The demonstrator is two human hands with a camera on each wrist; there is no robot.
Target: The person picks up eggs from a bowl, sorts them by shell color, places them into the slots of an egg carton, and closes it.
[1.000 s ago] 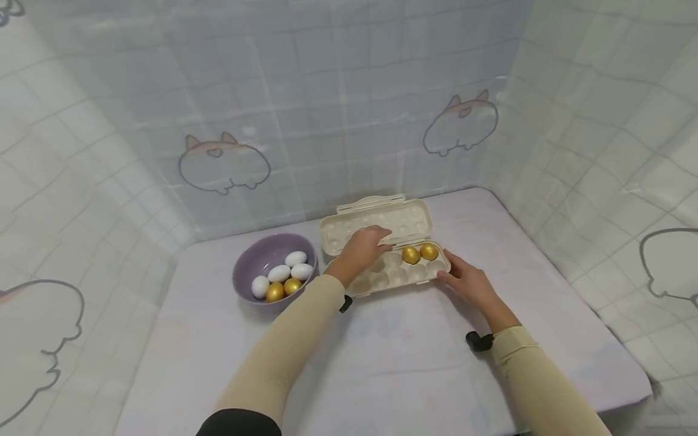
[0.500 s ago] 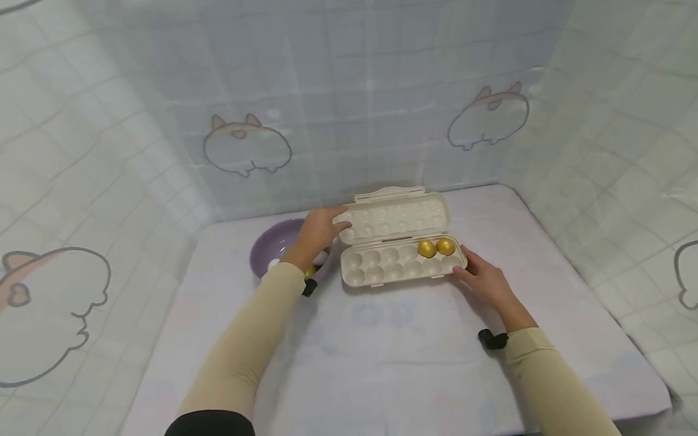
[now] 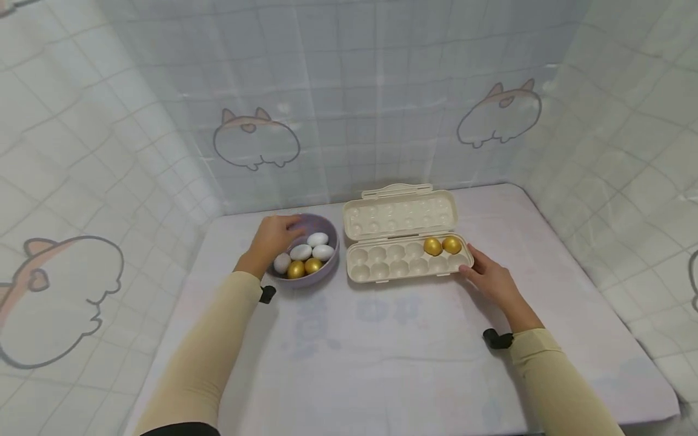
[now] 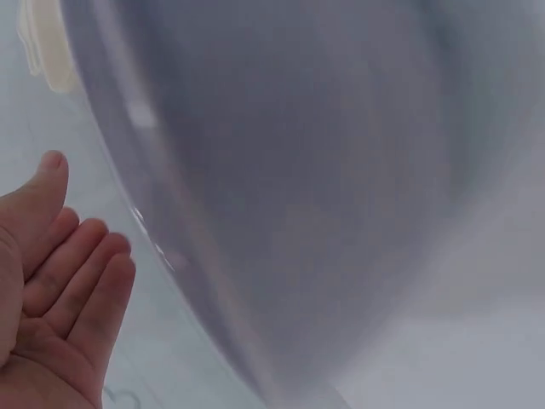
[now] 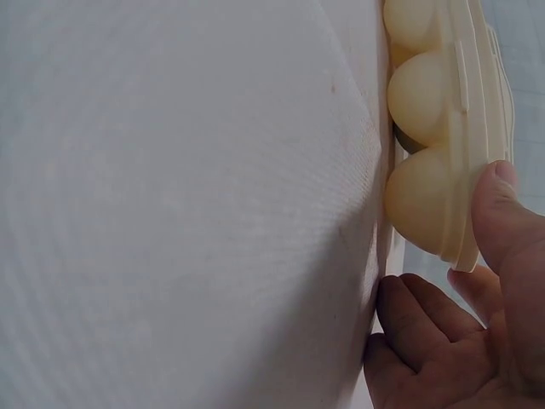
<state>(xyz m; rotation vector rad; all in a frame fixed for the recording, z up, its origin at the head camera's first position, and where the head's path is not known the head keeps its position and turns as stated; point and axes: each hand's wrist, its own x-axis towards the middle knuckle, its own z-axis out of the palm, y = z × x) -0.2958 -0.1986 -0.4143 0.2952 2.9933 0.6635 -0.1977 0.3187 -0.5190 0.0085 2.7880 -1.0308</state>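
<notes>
In the head view my left hand (image 3: 272,239) is over the left side of a purple bowl (image 3: 331,266). White eggs (image 3: 301,252) and golden eggs (image 3: 296,270) lie in it. The left wrist view shows that hand (image 4: 64,298) beside the bowl's outer wall (image 4: 281,213), fingers loosely bent and holding nothing. My right hand (image 3: 493,281) grips the right end of a cream egg box (image 3: 400,266), thumb on its rim in the right wrist view. The box's lid (image 3: 400,215) is folded back. Two golden eggs (image 3: 442,245) sit in the back row at its right end.
A pale cloth covers the table (image 3: 371,363), whose far edge runs behind the bowl and egg box. Tiled-pattern sheets (image 3: 349,109) with animal drawings hang at the back and both sides.
My left hand has moved left from above the egg box to over the bowl. The head view has shifted, while my right hand stays at the box's right end.
</notes>
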